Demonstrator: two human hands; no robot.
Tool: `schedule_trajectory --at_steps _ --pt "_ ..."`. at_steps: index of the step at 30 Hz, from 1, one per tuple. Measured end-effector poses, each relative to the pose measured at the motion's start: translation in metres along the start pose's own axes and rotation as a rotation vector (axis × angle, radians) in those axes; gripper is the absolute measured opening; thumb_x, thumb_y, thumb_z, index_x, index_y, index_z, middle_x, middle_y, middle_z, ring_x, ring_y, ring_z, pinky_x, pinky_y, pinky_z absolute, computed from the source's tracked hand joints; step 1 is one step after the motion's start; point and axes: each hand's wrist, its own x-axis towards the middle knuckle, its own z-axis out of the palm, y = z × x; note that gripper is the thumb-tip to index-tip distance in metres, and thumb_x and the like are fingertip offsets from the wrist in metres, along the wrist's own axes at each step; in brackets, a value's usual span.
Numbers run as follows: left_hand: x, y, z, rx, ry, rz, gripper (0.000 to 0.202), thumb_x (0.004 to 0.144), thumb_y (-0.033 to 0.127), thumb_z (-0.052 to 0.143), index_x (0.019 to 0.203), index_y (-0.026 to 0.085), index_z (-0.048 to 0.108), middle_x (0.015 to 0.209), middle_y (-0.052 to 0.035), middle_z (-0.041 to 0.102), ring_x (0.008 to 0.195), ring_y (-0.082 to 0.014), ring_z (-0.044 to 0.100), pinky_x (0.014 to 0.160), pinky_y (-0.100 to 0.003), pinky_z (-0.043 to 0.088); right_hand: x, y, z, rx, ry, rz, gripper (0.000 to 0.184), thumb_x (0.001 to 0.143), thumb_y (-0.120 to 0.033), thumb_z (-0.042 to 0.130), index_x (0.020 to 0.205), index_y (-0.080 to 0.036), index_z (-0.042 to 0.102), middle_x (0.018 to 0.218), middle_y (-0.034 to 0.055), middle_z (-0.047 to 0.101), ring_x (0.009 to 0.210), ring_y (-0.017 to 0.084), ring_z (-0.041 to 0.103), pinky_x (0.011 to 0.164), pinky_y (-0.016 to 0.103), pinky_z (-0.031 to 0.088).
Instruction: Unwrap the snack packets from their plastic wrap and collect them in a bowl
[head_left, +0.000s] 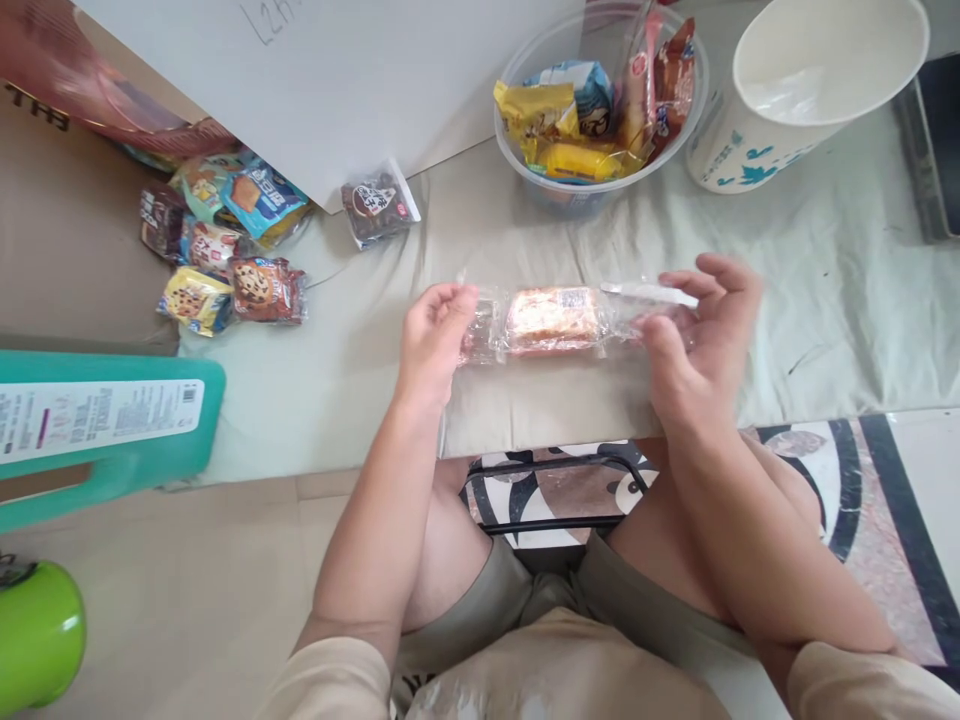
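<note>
A wrapped pastry or cracker-like snack (553,318) in clear plastic lies flat in front of me; its exact kind is hard to make out. My left hand (437,335) pinches the left end of the clear wrapper. At the other end is my right hand (705,335), its fingers spread and thumb apart, close around the transparent right end of the wrapper. A thin white strip (649,293) lies along that end and reaches the right fingers. Whether the right fingertips touch the plastic is unclear.
A clear round tub (555,195) with several wrapped snacks stands behind, beside a white paper cup (757,140) with plastic inside. One dark snack packet (381,203) lies by a white box (390,80). Several packets (266,290) are at left, near a green container (214,400).
</note>
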Motion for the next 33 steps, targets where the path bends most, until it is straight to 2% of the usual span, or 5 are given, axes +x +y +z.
schedule_trajectory --at_steps 5,17,24,28,33 --pt "0.006 -0.003 -0.002 0.111 0.056 0.121 0.026 0.092 0.015 0.066 0.068 0.019 0.057 0.053 0.0075 0.042 0.037 -0.0044 0.033 0.032 -0.018 0.022 0.007 -0.013 -0.001 -0.005 0.146 0.155 0.003 0.091 -0.027 0.066 0.091 -0.024 0.065 0.077 -0.0004 0.062 0.065 0.015 0.061 0.064 0.035 0.052" --pt "0.006 0.0 -0.036 0.4 0.249 0.205 0.026 0.087 0.016 0.063 0.066 0.022 0.05 0.045 0.0084 0.033 0.037 -0.0082 0.029 0.035 -0.023 0.02 0.015 0.001 -0.007 0.11 0.207 0.208 0.008 0.091 -0.032 0.066 0.097 -0.028 0.064 0.085 -0.0009 0.061 0.06 0.012 0.055 0.056 0.032 0.049" --pt "0.027 -0.011 -0.055 0.638 -0.008 0.71 0.053 0.064 0.016 0.083 0.113 0.026 0.068 0.139 -0.0059 0.065 0.135 -0.026 0.058 0.107 -0.036 0.052 0.018 0.0 -0.018 0.016 -0.135 -0.299 0.049 0.072 -0.026 0.065 0.121 -0.03 0.066 0.135 0.008 0.062 0.131 0.031 0.059 0.106 0.052 0.051" --pt "0.037 -0.008 -0.04 0.468 -0.045 0.611 0.01 0.079 0.026 0.079 0.079 0.021 0.07 0.1 -0.0055 0.075 0.105 -0.0197 0.07 0.103 -0.033 0.053 0.02 0.0 -0.01 -0.129 -0.037 -0.226 0.011 0.087 -0.022 0.062 0.095 -0.026 0.069 0.115 0.0086 0.071 0.113 0.028 0.07 0.104 0.055 0.053" --pt "0.037 0.007 -0.026 0.102 0.025 0.394 0.029 0.081 0.039 0.084 0.073 0.023 0.06 0.066 0.0027 0.061 0.064 -0.0117 0.063 0.059 -0.022 0.05 0.031 -0.006 -0.006 -0.075 0.045 -0.127 0.015 0.099 -0.038 0.059 0.094 -0.027 0.068 0.098 0.0048 0.075 0.104 0.026 0.073 0.099 0.052 0.056"
